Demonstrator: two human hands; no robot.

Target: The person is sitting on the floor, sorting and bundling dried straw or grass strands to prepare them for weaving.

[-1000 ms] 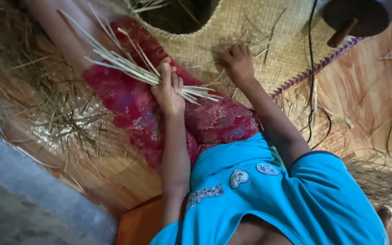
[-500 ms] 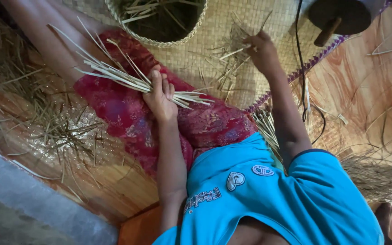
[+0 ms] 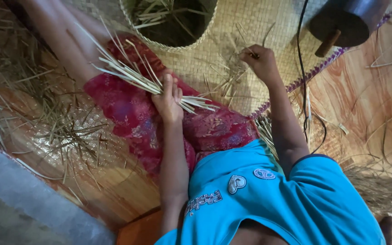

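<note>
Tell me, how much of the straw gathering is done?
Done: a bundle of pale strips sits gathered in the left hand. In hand: the right hand pinches at loose strips on the woven mat. Left: many more lie scattered on the mat and the floor.

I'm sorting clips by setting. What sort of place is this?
Probably a home floor used for weaving: a woven mat, a basket of strips, and dry straw scattered about.

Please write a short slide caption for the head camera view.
Left hand grips a bundle of pale straw strips over red cloth; right hand pinches loose straw above a woven mat.
</note>
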